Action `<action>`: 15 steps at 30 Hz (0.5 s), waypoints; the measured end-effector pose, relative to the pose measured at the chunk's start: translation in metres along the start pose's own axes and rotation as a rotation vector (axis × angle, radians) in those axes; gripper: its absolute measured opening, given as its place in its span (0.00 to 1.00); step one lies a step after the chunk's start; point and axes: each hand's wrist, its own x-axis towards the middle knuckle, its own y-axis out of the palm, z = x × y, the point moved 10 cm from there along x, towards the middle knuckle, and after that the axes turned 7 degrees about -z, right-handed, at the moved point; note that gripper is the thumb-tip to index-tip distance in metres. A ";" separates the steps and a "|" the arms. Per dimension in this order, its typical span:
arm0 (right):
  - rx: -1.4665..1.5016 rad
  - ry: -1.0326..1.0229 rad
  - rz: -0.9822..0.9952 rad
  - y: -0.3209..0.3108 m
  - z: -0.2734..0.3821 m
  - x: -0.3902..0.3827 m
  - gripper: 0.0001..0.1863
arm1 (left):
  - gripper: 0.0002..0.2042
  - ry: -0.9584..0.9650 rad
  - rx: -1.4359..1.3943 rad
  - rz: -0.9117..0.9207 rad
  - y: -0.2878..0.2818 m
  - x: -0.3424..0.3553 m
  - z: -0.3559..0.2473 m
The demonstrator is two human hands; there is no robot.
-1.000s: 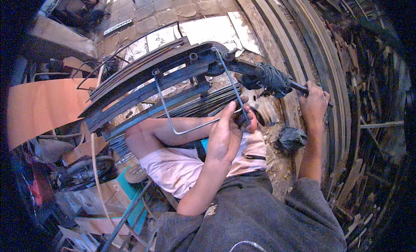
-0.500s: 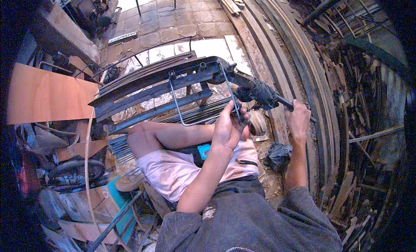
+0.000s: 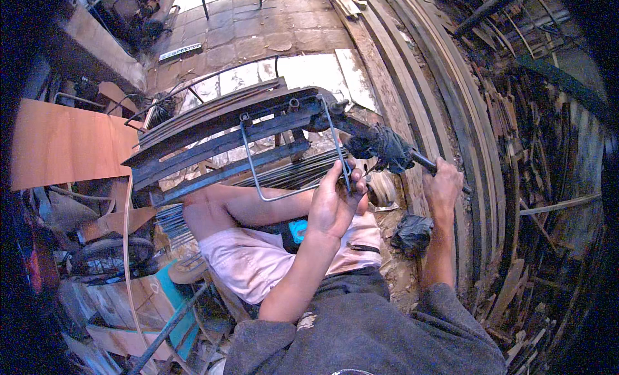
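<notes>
A thin metal rod [image 3: 251, 159], bent into a squared loop, hangs from the dark steel bending bench [image 3: 225, 138] in front of me. My left hand [image 3: 336, 197] pinches the rod's right-hand leg near its lower end, fingers curled round it. My right hand [image 3: 443, 183] is wrapped round a dark metal bar [image 3: 422, 159]. That bar runs from a joint wrapped in black plastic [image 3: 383, 147] at the bench's right end. Below the bench lies a bundle of straight thin rods [image 3: 303, 167], close to my bent leg.
Long timber beams [image 3: 412, 72] run along the right, with scrap wood [image 3: 525, 162] piled beyond. An orange-brown board [image 3: 71, 146] stands at left, above a small wheel [image 3: 113, 259]. A black plastic bag [image 3: 412, 232] lies below my right hand. A blue tape measure [image 3: 298, 231] rests by my lap.
The view has shifted slightly, so the bench and bent rod appear a little further left. Both hands keep their grips, with hardly any visible movement of the bar.
</notes>
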 end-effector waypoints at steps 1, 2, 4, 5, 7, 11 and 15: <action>-0.002 0.005 0.011 -0.001 0.000 0.002 0.14 | 0.11 0.006 0.008 -0.020 -0.001 0.001 0.000; 0.009 -0.022 -0.001 -0.003 0.002 0.005 0.15 | 0.11 0.010 0.023 -0.042 -0.002 0.001 -0.001; 0.033 -0.076 -0.026 -0.004 0.006 0.014 0.17 | 0.11 0.018 0.051 -0.075 -0.007 0.001 -0.001; 0.029 -0.079 -0.045 -0.005 0.004 0.015 0.19 | 0.10 0.024 0.067 -0.085 -0.008 0.001 -0.002; 0.022 -0.084 -0.083 -0.008 0.001 0.015 0.21 | 0.10 0.027 0.090 -0.089 -0.010 0.002 -0.002; 0.098 -0.115 -0.271 -0.046 0.013 -0.003 0.20 | 0.11 0.042 0.139 -0.100 -0.003 0.001 -0.004; 0.577 -0.130 -0.273 -0.083 0.052 -0.022 0.14 | 0.11 0.103 0.285 -0.124 -0.010 0.003 -0.006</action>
